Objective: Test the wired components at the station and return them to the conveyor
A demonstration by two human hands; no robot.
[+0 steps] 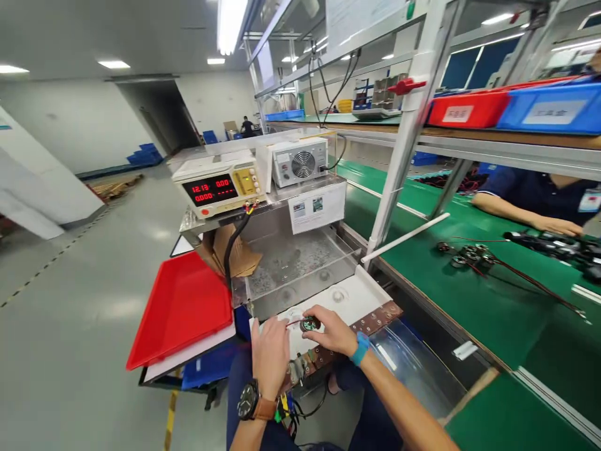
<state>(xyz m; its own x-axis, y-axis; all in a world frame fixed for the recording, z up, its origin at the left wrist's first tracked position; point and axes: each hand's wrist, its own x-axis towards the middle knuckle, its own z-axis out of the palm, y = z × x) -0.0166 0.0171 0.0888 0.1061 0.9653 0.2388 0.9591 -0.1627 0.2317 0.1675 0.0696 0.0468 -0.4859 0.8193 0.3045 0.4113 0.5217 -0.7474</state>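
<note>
My right hand (332, 332) grips a small round black motor (310, 324) between thumb and fingers, just above the white fixture board (345, 307). From the motor a thin red wire (295, 322) runs left to my left hand (272, 351). That hand is closed at the wire's end, and its fingertips are partly hidden. A brown terminal strip (375, 317) with rows of metal studs edges the board near me. Below my left hand, clips and coloured leads (286, 407) hang from the strip.
A power supply (218, 188) with red digits stands on a shelf beyond the board. A red tray (185, 310) lies at the left. On the right, a green bench (460, 294) carries several motors (472, 255), and a co-worker's arm (516, 213) rests there. A frame post (399, 144) rises between.
</note>
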